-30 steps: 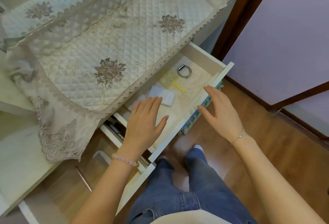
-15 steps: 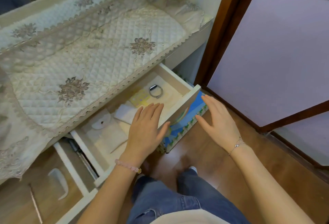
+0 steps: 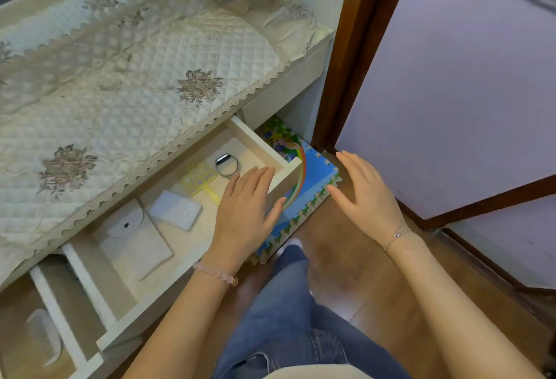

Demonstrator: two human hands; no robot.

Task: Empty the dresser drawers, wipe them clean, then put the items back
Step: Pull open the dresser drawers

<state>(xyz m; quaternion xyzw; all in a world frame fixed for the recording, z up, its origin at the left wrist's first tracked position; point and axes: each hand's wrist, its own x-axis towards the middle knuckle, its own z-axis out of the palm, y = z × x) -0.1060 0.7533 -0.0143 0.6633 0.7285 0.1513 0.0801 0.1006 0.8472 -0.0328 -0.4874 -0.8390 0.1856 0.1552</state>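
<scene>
Both hands (image 3: 245,213) (image 3: 365,195) flat, palms down, left over drawer (image 3: 258,144).

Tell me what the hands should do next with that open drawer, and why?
Probably the left hand should reach in and lift out the grey ring-shaped wristband, nearest its fingertips. The open cream wooden drawer holds it, a yellow dotted paddle, a white flat box and a cream fabric pouch, and that hand holds nothing.
</scene>
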